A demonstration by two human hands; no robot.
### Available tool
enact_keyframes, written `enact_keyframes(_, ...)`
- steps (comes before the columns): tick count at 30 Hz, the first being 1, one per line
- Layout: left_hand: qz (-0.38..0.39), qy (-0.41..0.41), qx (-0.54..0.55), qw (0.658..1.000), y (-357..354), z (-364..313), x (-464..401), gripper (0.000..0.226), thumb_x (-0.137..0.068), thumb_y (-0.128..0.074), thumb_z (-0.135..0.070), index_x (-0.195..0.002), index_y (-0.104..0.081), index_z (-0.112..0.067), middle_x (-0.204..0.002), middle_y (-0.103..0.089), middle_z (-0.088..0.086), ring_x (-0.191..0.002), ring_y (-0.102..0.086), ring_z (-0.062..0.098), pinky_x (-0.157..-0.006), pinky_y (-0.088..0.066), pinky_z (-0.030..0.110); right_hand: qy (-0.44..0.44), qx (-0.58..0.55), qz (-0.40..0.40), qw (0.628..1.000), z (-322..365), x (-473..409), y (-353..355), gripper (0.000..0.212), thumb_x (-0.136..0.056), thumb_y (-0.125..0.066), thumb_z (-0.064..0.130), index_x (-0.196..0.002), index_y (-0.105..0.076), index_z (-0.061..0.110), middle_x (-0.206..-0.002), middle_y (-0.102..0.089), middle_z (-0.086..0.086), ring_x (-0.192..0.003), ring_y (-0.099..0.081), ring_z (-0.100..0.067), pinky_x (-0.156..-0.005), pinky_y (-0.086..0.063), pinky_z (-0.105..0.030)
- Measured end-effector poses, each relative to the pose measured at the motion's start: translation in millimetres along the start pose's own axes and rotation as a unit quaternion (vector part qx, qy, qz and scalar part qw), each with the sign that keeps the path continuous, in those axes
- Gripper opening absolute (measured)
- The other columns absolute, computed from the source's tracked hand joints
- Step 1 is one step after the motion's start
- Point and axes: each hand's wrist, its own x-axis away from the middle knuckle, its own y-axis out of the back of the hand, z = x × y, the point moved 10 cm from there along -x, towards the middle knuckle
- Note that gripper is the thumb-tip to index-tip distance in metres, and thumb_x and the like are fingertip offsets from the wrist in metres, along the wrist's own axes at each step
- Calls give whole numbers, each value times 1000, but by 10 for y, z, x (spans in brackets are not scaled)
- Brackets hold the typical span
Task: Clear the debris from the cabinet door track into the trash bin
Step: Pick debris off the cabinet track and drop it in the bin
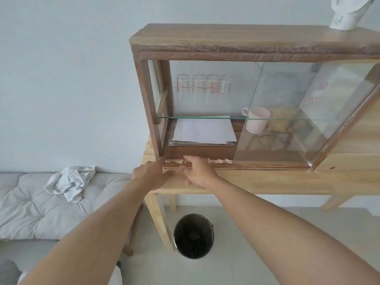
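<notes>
Both hands are up at the bottom front edge of the wooden cabinet (226, 41), about the middle of the frame. The left hand (150, 173) has its fingers stretched out flat, with the tips touching the left end of the door track (267, 166). It isn't holding anything as far as I can see. The right hand (198, 171) sits just beside it, fingers loosely curled with the tips down in the track among the debris (221, 161). Honestly can't tell if its grip has closed on any bits, since the fingers hide that spot.

The debris itself is a row of small pale crumpled scraps lying along the track, from near the left corner post to the edge of the glass door (287, 120). That door is slid over to the right half of the cabinet, so the left half is open.

The trash bin (193, 236) is a round black one on the tiled floor, lower middle of the frame, right below the hands and next to a leg of the light wood tabletop (277, 182) the cabinet stands on.

Inside the cabinet: a few glasses (203, 84) with red markings on the glass shelf, a stack of white paper (203, 131) below, and a pale pink mug (257, 120) behind the door. At the left of the frame there's a grey cushioned bench (30, 202) with a crumpled cloth (70, 182) on it.
</notes>
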Motion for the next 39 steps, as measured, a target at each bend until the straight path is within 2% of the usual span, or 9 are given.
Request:
enact_keyframes(4,-57,-1,-8,998,16,8,-56,47,-102,-37,-54,-148,-42,-47,-107,-70,9,-94,-66,36,-68,-44,40,22,-5,-23,999,34,-69,-10,51,-109,-59,39,-157,-54,27,-72,-82,-3,-37,-48,1,-68,-53,-30)
enact_keyframes(8,-109,-27,-11,994,90,-1,-31,37,-105,-42,-38,-138,-58,-46,-94,-72,8,-82,-66,38,-67,-51,38,25,-20,-56,998,13,-95,48,38,-108,-61,36,-144,-69,28,-64,-79,-2,-56,-67,-9,-81,-63,-34)
enact_keyframes(10,-135,-33,0,990,138,29,-15,32,-104,-47,-40,-130,-64,-48,-91,-74,7,-81,-66,38,-64,-47,36,22,-47,-63,997,-13,-93,72,33,-106,-65,36,-137,-74,29,-61,-78,-2,-58,-72,-14,-73,-62,-32)
enact_keyframes(14,-160,-27,22,986,183,54,12,28,-104,-50,-47,-125,-69,-50,-91,-76,7,-83,-67,38,-66,-47,38,8,-71,-87,994,-50,-89,99,21,-103,-69,35,-119,-83,33,-57,-76,1,-44,-64,-7,-54,-52,-25)
enact_keyframes(17,-173,-13,52,983,203,66,41,29,-102,-53,-49,-125,-71,-48,-97,-77,9,-87,-67,39,-69,-49,39,-7,-90,-97,991,-65,-82,77,16,-102,-70,34,-110,-84,33,-57,-76,0,-45,-65,-6,-59,-58,-28)
enact_keyframes(22,-179,-8,65,982,199,37,179,30,-102,-52,-52,-125,-71,-48,-96,-77,7,-86,-67,38,-70,-51,39,-12,-119,-132,984,-66,34,143,14,-102,-70,31,-98,-83,33,-57,-76,1,-57,-75,-12,-56,-54,-27)
enact_keyframes(28,-168,-11,63,984,156,17,443,32,-103,-49,-54,-125,-71,-46,-106,-78,4,-93,-68,34,-74,-55,38,-20,-119,-152,981,-174,329,202,14,-101,-70,33,-100,-83,33,-61,-77,1,-69,-78,-16,-79,-63,-36)
enact_keyframes(35,-140,-30,82,986,8,-151,848,31,-102,-49,-53,-124,-71,-48,-106,-78,-1,-94,-68,32,-75,-58,41,-37,-109,-168,979,-443,841,248,16,-100,-69,36,-107,-83,35,-57,-76,6,-60,-73,-8,-69,-60,-30)
enact_keyframes(39,-102,-53,81,990,-196,-322,1032,29,-103,-51,-47,-123,-73,-44,-108,-76,-2,-92,-68,29,-76,-58,41,-52,-94,-162,981,-708,1120,216,17,-101,-68,41,-108,-82,38,-56,-75,8,-67,-74,-6,-63,-53,-26)
